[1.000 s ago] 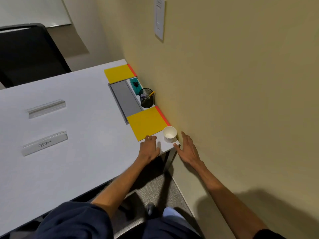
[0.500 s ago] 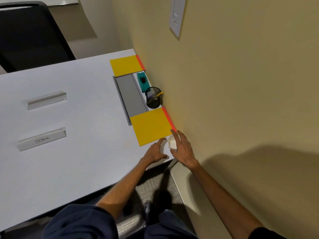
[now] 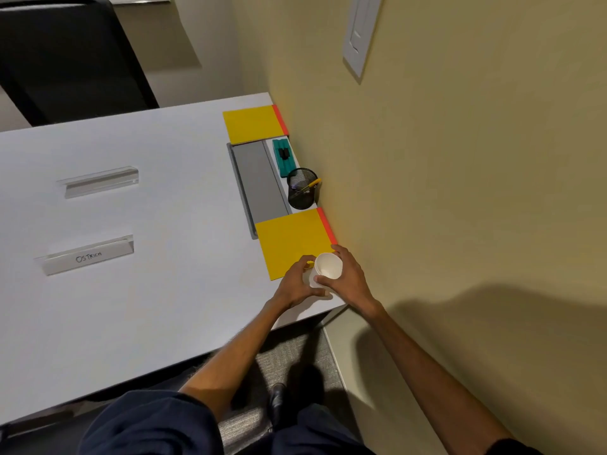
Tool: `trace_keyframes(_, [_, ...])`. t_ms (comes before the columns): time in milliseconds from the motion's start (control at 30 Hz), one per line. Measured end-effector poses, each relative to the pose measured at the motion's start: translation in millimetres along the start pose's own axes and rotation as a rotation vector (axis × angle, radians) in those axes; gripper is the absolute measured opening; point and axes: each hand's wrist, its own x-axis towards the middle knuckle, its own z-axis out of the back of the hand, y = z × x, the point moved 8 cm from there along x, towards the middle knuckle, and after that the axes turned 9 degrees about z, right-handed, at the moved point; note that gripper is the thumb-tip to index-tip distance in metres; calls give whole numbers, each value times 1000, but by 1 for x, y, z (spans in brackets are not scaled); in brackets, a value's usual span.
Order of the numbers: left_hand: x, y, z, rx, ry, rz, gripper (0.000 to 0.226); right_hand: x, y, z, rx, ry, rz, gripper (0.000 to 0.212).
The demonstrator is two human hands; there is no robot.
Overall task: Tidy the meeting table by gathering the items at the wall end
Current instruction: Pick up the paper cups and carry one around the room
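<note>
A white paper cup is tilted toward me at the table's near corner by the wall. My right hand wraps around it from the wall side. My left hand touches its lower part from the other side. Along the wall lie a near yellow notepad, a black mesh pen cup, a teal eraser, a grey tray and a far yellow notepad. Two clear name holders, one far and one near, sit out on the white table.
The yellow wall runs right along the table's edge, with a switch plate on it. A black chair stands at the far side. My legs and a shoe are below the near edge.
My right hand moved from the table's corner onto the cup and tipped it up. My left hand closed in on the cup's base. The camera shifted closer.
</note>
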Motion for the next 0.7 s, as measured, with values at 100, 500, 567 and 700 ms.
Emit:
trace_keyframes(100, [-8,-3,15,-48,-68,-13,90,9,15,-1,109,-23,3,90])
trace_keyframes(500, [-60,2,102,35,-429,-5,69,33,98,-40,345,31,105,85])
trace_keyframes(567, [-71,4,120,39,-489,-6,67,38,114,-47,369,67,128,85])
trace_keyframes(700, [-95,8,156,117,-629,5,70,49,155,-65,363,181,207,90])
